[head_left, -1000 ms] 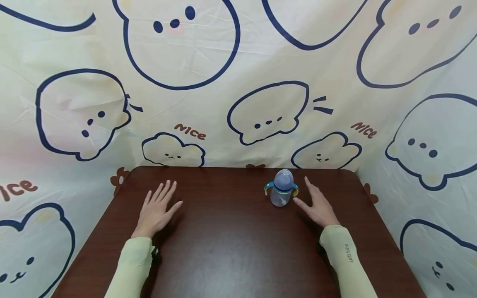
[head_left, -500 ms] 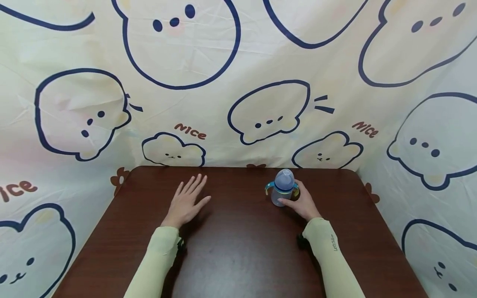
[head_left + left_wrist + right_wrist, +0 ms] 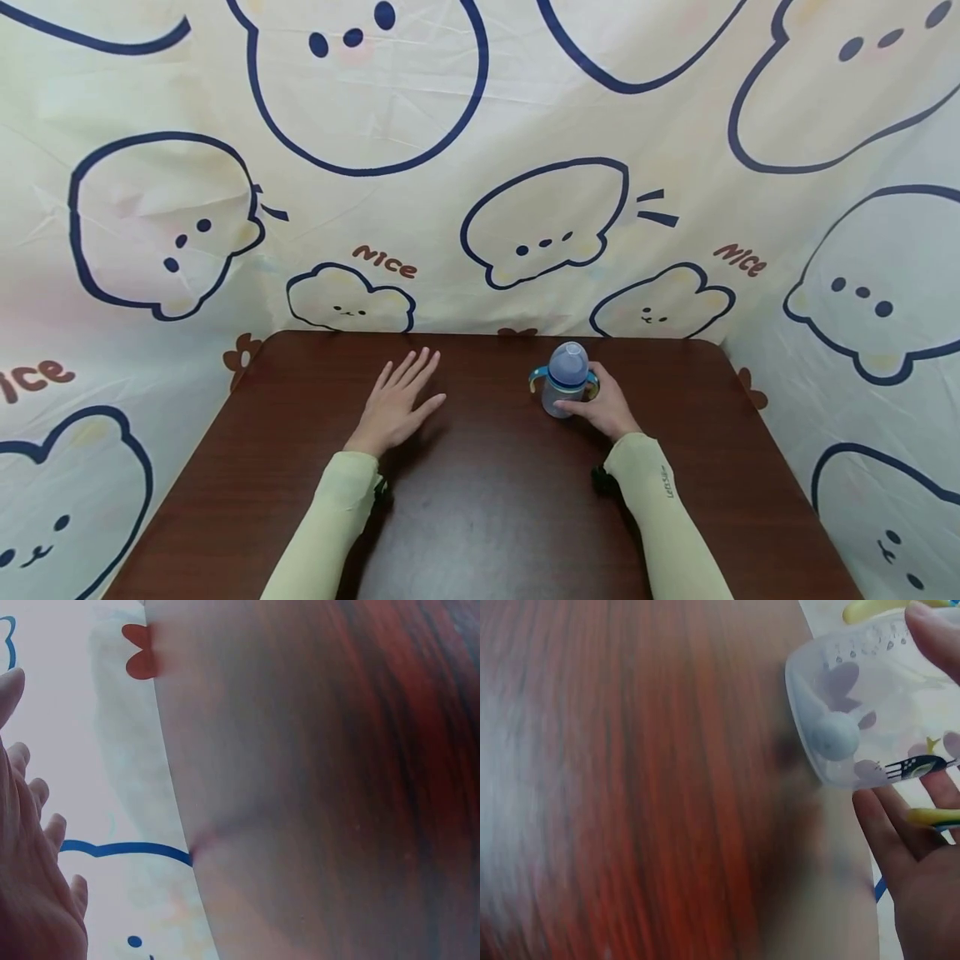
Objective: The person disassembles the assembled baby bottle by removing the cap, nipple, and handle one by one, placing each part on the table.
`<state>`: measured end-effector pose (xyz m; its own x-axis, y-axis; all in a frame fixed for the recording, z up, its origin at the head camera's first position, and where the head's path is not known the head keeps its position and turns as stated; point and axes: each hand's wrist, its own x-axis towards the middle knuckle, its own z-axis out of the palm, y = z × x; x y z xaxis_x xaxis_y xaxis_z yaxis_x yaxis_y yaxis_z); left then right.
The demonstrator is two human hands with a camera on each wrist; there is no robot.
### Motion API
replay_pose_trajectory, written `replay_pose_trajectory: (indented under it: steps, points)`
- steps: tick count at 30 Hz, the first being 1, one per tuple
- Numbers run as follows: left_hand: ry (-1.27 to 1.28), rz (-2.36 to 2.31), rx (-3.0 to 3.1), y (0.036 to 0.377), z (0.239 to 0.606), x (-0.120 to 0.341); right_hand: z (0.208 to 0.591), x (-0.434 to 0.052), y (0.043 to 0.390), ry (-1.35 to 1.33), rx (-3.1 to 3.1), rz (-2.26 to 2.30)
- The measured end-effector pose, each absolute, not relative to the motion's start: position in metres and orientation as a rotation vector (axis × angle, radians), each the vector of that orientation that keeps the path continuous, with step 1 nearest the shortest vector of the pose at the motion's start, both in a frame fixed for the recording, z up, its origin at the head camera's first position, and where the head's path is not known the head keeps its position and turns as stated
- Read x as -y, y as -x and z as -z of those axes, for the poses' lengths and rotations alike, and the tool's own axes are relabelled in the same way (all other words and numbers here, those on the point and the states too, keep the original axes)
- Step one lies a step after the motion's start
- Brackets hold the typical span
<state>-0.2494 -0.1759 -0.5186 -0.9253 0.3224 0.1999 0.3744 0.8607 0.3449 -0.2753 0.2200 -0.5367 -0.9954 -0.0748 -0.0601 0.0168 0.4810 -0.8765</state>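
A clear baby bottle [image 3: 566,371] with a bluish domed cap and two blue-and-yellow side handles stands near the far edge of the table. My right hand [image 3: 607,408] grips its body from the right, thumb across the near side and fingers behind, partly hidden. In the right wrist view, the bottle [image 3: 855,712] shows printed markings and a round white weight inside near its base, which is close to the tabletop. My left hand [image 3: 392,415] is stretched out with spread straight fingers, palm down over the table left of the bottle, holding nothing.
The dark brown wooden table [image 3: 480,483] has rounded far corners. A cream cloth [image 3: 435,192] with bear drawings hangs right behind its far edge and along both sides. Pale green sleeves [image 3: 667,517] cover both forearms.
My right hand has moved left and taken hold of the bottle, which has shifted very slightly left. My left hand has moved right, toward the middle, still spread.
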Motion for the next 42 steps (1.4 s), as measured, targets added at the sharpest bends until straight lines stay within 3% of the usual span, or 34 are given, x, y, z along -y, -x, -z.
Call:
replay_pose_trajectory:
  steps: [42]
  points:
    - [0.632, 0.76, 2.754, 0.252, 0.486, 0.146, 0.521, -0.11, 0.284, 0.357, -2.807, 1.26]
